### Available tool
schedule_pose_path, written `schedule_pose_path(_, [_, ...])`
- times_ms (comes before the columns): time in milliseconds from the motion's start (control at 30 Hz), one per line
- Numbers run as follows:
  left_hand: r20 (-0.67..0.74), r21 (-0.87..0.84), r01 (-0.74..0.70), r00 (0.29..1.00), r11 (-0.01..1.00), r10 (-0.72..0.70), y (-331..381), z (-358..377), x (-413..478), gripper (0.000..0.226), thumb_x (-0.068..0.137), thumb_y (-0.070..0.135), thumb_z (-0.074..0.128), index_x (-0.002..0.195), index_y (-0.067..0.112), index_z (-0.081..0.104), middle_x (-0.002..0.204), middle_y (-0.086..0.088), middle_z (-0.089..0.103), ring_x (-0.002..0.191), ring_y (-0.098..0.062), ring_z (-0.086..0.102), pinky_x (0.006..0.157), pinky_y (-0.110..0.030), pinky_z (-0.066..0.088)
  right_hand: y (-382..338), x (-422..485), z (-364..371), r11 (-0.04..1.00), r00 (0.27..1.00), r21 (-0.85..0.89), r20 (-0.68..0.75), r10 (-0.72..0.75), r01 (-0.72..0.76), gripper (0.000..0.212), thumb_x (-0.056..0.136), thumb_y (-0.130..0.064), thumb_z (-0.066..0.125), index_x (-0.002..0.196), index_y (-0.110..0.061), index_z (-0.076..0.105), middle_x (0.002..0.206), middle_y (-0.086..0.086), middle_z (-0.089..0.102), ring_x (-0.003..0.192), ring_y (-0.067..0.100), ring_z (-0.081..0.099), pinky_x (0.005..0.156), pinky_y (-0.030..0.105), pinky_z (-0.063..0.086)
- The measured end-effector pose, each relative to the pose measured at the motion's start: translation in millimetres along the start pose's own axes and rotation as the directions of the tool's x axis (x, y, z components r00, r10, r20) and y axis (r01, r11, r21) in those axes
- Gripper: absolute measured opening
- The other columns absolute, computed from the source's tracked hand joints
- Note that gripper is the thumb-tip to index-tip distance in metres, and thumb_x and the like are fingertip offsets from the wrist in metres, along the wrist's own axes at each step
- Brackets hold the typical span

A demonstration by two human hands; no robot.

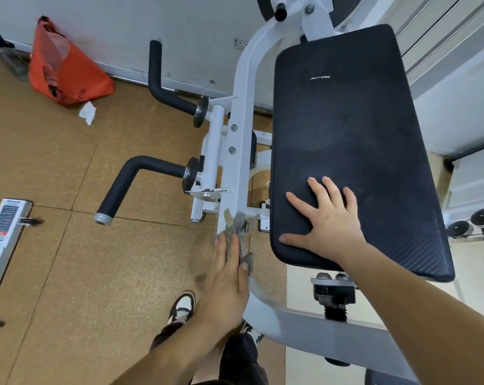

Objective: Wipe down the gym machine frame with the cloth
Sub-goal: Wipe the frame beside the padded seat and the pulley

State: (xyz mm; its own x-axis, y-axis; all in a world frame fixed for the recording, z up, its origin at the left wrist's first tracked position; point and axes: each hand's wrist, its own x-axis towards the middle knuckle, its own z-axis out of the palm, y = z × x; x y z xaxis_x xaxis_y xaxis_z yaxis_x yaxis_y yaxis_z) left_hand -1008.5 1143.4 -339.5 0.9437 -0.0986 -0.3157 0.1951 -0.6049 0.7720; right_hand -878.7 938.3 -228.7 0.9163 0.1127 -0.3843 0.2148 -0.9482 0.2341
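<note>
**While the left hand (224,279) wipes, the right hand (327,223) braces**

Where the white-painted metal frame tube (242,151) runs down beside the black ribbed seat pad (346,120), a crumpled grey cloth (239,229) lies pressed against it under the left hand's straight, flat fingers. The right hand rests palm-down on the pad's near left corner, fingers spread and straight, gripping nothing.

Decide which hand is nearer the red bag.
Left. The left hand, on the cloth, is right of and below the red bag; the right hand lies farther right, on the black pad.
</note>
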Motion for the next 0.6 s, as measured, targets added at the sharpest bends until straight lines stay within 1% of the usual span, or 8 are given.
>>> schedule_pose_path(67, [0.05, -0.005, 0.03, 0.998, 1.0, -0.03, -2.3, 0.7, -7.8, 0.06, 0.11, 0.043, 0.023, 0.155, 0.043, -0.017, 0.165, 0.014, -0.033, 0.15, -0.002, -0.033, 0.13, -0.039, -0.003, -1.0, -0.1, 2.2, 1.0, 1.0, -0.012, -0.022, 0.002, -0.002, 0.102, 0.072, -0.101, 0.028, 0.16, -0.054, 0.007, 0.173, 0.001, -0.005, 0.158, 0.028, -0.016, 0.125, 0.058, -0.006])
schedule_pose_path(167, [0.082, 0.141, -0.048, 0.996, 0.989, 0.036, -4.6, -13.7, 33.9, 0.066, 0.111, 0.04, 0.027, 0.159, 0.039, -0.018, 0.164, 0.009, -0.037, 0.149, -0.008, -0.037, 0.128, -0.037, -0.008, -2.1, 0.0, 4.6, 0.999, 0.999, -0.032, -0.051, 0.004, -0.006, 0.103, 0.07, -0.102, 0.021, 0.16, -0.054, 0.01, 0.173, 0.002, -0.002, 0.158, 0.028, -0.014, 0.125, 0.059, -0.005])
schedule_pose_path(233, [0.06, 0.234, -0.096, 0.995, 0.968, 0.084, -3.3, -23.5, 71.7, 0.068, 0.112, 0.036, 0.03, 0.162, 0.034, -0.015, 0.166, 0.003, -0.033, 0.152, -0.015, -0.033, 0.13, -0.041, -0.004, -2.6, -0.9, 5.6, 0.999, 0.997, -0.036, -0.082, 0.002, -0.005, 0.103, 0.069, -0.102, 0.018, 0.16, -0.053, 0.013, 0.174, 0.003, 0.001, 0.159, 0.029, -0.011, 0.125, 0.059, -0.004])
schedule_pose_path(300, [0.048, 0.291, -0.087, 0.996, 0.953, 0.077, -1.7, -23.9, 87.6, 0.066, 0.111, 0.035, 0.03, 0.163, 0.033, -0.012, 0.168, 0.002, -0.029, 0.154, -0.016, -0.03, 0.13, -0.044, 0.002, -2.5, -0.9, 6.1, 0.999, 0.997, -0.043, -0.071, 0.006, -0.009, 0.103, 0.07, -0.102, 0.018, 0.16, -0.053, 0.009, 0.174, 0.003, -0.001, 0.159, 0.029, -0.012, 0.125, 0.059, -0.004])
schedule_pose_path(400, [0.087, 0.243, -0.13, 0.99, 0.961, 0.112, -0.4, -16.9, 43.1, 0.059, 0.112, 0.042, 0.022, 0.164, 0.03, -0.001, 0.168, 0.004, -0.031, 0.152, -0.013, -0.033, 0.13, -0.042, -0.003, -3.2, -0.8, 3.9, 0.999, 1.0, -0.055, 0.0, 0.003, -0.003, 0.102, 0.074, -0.101, 0.022, 0.16, -0.052, -0.001, 0.173, 0.004, -0.01, 0.157, 0.03, -0.021, 0.124, 0.06, -0.009])
schedule_pose_path(433, [0.106, 0.198, -0.153, 0.985, 0.968, 0.134, -1.7, -16.0, 17.9, 0.057, 0.112, 0.043, 0.02, 0.165, 0.028, 0.006, 0.169, 0.006, -0.027, 0.153, -0.01, -0.031, 0.13, -0.04, -0.003, -3.5, -0.1, 3.5, 0.998, 1.0, -0.056, 0.012, 0.005, -0.004, 0.102, 0.075, -0.101, 0.024, 0.16, -0.052, -0.003, 0.173, 0.004, -0.013, 0.157, 0.03, -0.023, 0.124, 0.06, -0.01])
schedule_pose_path(500, [0.161, 0.152, -0.239, 0.963, 0.959, 0.215, -7.8, -20.5, -24.0, 0.056, 0.112, 0.044, 0.02, 0.164, 0.025, 0.023, 0.173, 0.007, -0.009, 0.156, -0.008, -0.02, 0.131, -0.043, 0.003, -4.0, 0.8, 2.9, 0.998, 1.0, -0.059, 0.026, 0.004, -0.002, 0.102, 0.075, -0.1, 0.024, 0.16, -0.051, -0.005, 0.172, 0.004, -0.015, 0.156, 0.031, -0.025, 0.123, 0.061, -0.011])
schedule_pose_path(600, [0.296, 0.231, -0.46, 0.873, 0.857, 0.389, -22.5, -41.6, -9.4, 0.052, 0.112, 0.042, 0.022, 0.156, 0.025, 0.043, 0.168, 0.007, 0.03, 0.159, -0.008, -0.004, 0.13, -0.044, 0.008, -3.5, 1.1, 3.1, 0.999, 0.999, -0.053, 0.04, 0.005, -0.003, 0.103, 0.075, -0.1, 0.024, 0.16, -0.051, -0.007, 0.172, 0.004, -0.018, 0.155, 0.031, -0.027, 0.123, 0.061, -0.013])
